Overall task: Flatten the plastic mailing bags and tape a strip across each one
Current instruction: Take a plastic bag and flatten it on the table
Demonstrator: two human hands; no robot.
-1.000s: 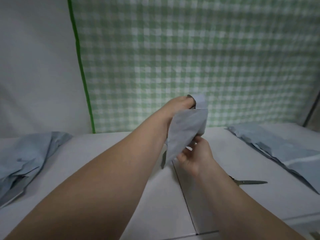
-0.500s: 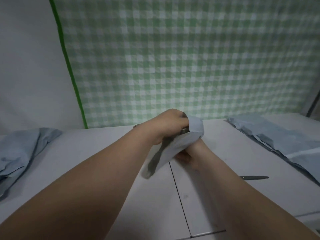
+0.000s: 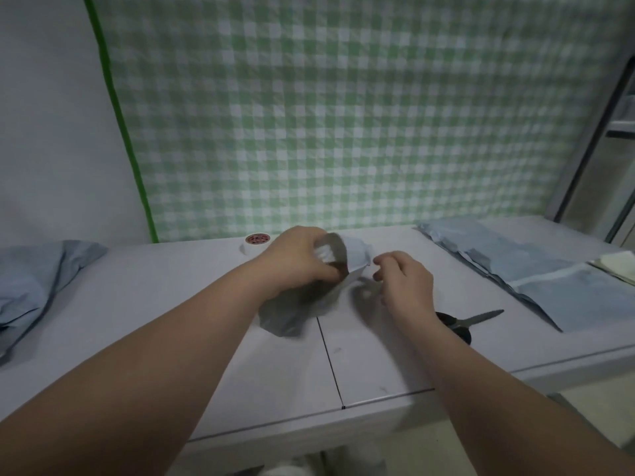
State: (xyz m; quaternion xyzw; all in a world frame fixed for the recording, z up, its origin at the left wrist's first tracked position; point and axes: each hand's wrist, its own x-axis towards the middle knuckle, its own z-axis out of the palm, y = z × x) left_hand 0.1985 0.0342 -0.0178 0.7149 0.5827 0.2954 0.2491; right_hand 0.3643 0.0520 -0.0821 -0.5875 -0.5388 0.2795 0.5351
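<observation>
A: How will that mailing bag [image 3: 302,310] handle?

B: Light and limp, I judge. It is thin, slick plastic, crumpled, sagging from the left hand [image 3: 295,259] down onto the bench [image 3: 171,304], midway along it and nearer the far edge. It will likely slide under a palm and spring back at the creases. Best to pin one end and stroke toward the other.

A: And the fingers?

B: The left ones curl round the bag's upper end and hold it. The right hand [image 3: 402,283] sits just beside the bag's right edge, fingers half curled. Blur hides whether they pinch it.

A: What else is hard to read?

B: The tape roll [image 3: 256,243] at the far edge is partly behind the left hand. The scissors [image 3: 470,321] have their handles partly behind the right wrist. The crumpled bags [image 3: 34,283] at the left edge run out of view. The flat bags [image 3: 515,269] at the right end overlap, so I cannot count them.
</observation>
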